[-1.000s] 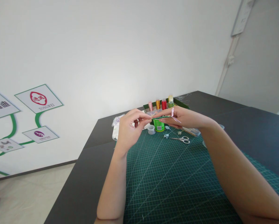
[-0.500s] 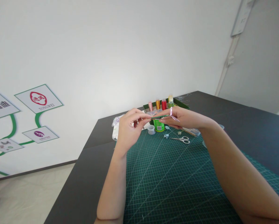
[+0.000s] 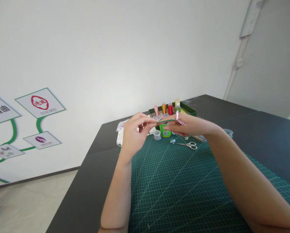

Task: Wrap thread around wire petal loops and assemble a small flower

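My left hand (image 3: 136, 134) is closed, with thumb and fingertips pinching one end of a thin green stick (image 3: 165, 121). The stick points right, nearly level, above the mat. A narrow pink strand (image 3: 177, 115), like thread or thin ribbon, loops at the stick's right end and over the forefinger of my right hand (image 3: 189, 124). That hand's fingers reach left along the stick, and the strand's loose end trails to the lower right. The fingers' undersides are partly hidden, and the exact grip on the strand is hard to make out.
On the green cutting mat (image 3: 181, 184) lie scissors (image 3: 189, 145), small pale blue pieces (image 3: 173, 141) and a clear round tub (image 3: 156, 135). Behind are a bright green can (image 3: 165, 131) and a dark green tray (image 3: 189, 110) with colourful spools (image 3: 170, 109). Another clear tub (image 3: 228, 132) stands right.
My right hand and forearm have shifted slightly left and down, uncovering more of the clear tub at the right. My left hand stays in place, still pinching the green stick.
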Action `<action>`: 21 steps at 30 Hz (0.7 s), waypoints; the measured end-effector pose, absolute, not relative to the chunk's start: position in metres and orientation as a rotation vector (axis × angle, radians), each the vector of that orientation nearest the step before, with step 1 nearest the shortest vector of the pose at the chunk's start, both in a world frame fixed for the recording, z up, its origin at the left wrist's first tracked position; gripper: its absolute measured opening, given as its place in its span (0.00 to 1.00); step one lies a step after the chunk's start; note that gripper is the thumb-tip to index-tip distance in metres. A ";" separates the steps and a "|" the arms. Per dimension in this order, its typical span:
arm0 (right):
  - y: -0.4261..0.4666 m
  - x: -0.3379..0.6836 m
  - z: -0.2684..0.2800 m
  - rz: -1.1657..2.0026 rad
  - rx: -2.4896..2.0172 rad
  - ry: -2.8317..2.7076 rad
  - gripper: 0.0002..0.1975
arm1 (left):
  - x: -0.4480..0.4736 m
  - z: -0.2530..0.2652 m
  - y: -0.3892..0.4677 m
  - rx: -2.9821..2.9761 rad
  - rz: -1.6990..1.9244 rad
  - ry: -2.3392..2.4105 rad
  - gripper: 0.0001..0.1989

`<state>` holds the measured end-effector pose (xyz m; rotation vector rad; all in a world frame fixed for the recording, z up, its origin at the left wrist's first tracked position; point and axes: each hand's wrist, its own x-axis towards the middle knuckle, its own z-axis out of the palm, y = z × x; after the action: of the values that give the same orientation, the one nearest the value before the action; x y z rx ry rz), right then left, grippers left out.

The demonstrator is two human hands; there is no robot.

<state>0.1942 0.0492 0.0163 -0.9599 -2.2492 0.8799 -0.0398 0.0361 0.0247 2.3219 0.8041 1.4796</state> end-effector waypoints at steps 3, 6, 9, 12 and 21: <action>0.048 0.193 0.017 0.931 -0.957 -2.268 0.21 | -0.040 0.025 0.036 2.296 1.504 0.815 0.04; 0.046 0.193 0.019 1.001 -0.956 -2.247 0.23 | -0.042 0.026 0.037 2.252 1.545 0.829 0.05; 0.044 0.194 0.020 1.019 -0.925 -2.214 0.24 | -0.044 0.025 0.038 2.210 1.563 0.843 0.04; 0.044 0.196 0.019 1.050 -0.849 -2.199 0.22 | -0.047 0.024 0.041 2.151 1.567 0.855 0.02; 0.040 0.202 0.018 1.138 -0.714 -2.046 0.26 | -0.057 0.020 0.055 1.882 1.681 0.875 0.03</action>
<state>0.2023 0.0399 0.0181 -0.7140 -2.0465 1.1380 -0.0569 0.0548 0.0203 1.8815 0.8749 1.6808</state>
